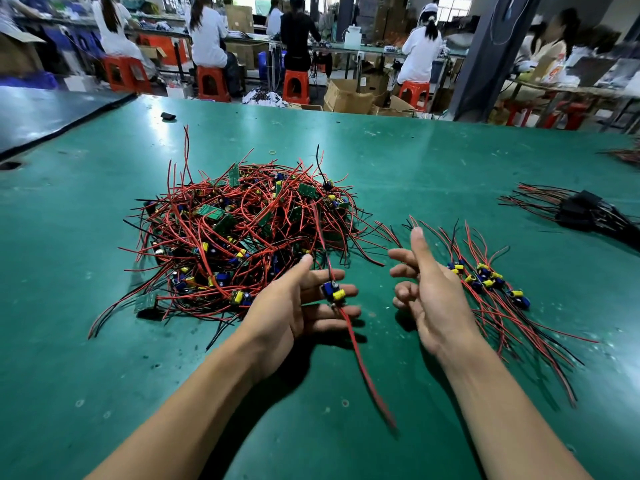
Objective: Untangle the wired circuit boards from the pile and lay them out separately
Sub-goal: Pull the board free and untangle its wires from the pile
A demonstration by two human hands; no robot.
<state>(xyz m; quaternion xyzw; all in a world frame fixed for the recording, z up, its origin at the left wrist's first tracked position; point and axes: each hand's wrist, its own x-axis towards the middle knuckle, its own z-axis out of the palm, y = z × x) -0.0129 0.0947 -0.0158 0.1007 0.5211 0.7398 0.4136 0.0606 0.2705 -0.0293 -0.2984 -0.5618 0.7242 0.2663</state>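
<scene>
A green mat [433,161] covers the wide workbench, scuffed and glossy under the overhead light. On it, left of centre, sits the pile [242,233]: red and black leads knotted around small green boards with blue and yellow parts.

One circuit board [331,292] lies against the fingers of the left hand [308,306] at the near right edge of the pile. These fingers are straight and spread, thumb raised, and nothing is pinched. The board's red wire [367,372] trails down toward the person, blurred, while another lead runs up from it into the tangle. The right hand [429,299] hovers just beside it, fingers loosely curled, holding nothing.

The step appears to be freeing this one board. It would go best if the board body were held rather than the lead, and the upper lead followed back and lifted over its crossings, not tugged, since a pull could drag neighbours along or strain the solder joint.

To the right lies the laid-out row [485,282], boards side by side with their wires fanned out. Farther right is a black bundle [585,213]. Beyond the table, people in white coats sit on orange stools [296,86] among cardboard boxes [349,98].
</scene>
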